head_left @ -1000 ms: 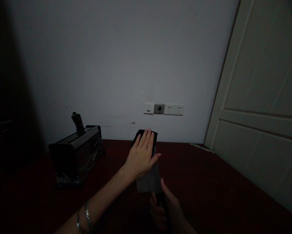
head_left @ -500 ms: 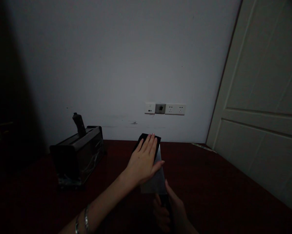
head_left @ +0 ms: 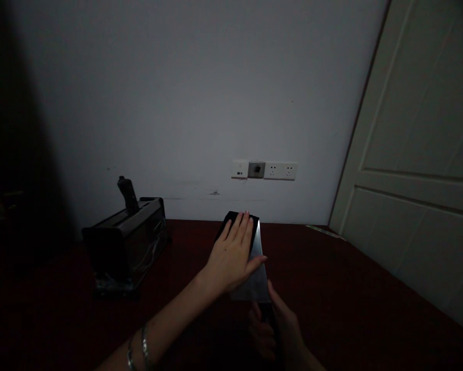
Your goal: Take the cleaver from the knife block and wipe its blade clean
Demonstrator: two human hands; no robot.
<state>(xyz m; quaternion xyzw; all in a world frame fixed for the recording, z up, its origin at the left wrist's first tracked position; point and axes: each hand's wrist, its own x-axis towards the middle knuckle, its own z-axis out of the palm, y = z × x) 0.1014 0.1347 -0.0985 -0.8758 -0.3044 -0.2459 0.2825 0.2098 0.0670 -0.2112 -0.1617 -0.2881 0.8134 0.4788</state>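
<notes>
A broad cleaver blade (head_left: 257,281) lies flat over a dark block (head_left: 231,222), perhaps a whetstone, on the dark red table (head_left: 332,299). My left hand (head_left: 233,255) rests on the blade with fingers stretched flat and together, fingertips reaching the block's far end. My right hand (head_left: 280,327) is wrapped round the cleaver's dark handle near the bottom of the view, thumb pointing toward the blade. Bracelets circle my left wrist.
A dark metal knife rack (head_left: 125,242) with one black handle (head_left: 126,195) sticking up stands at the left on the table. A wall socket strip (head_left: 264,170) sits above the table's far edge. A white door (head_left: 420,154) closes off the right side.
The blade and both hands have slid slightly forward and to the right over the block; the view has shifted a little with them.
</notes>
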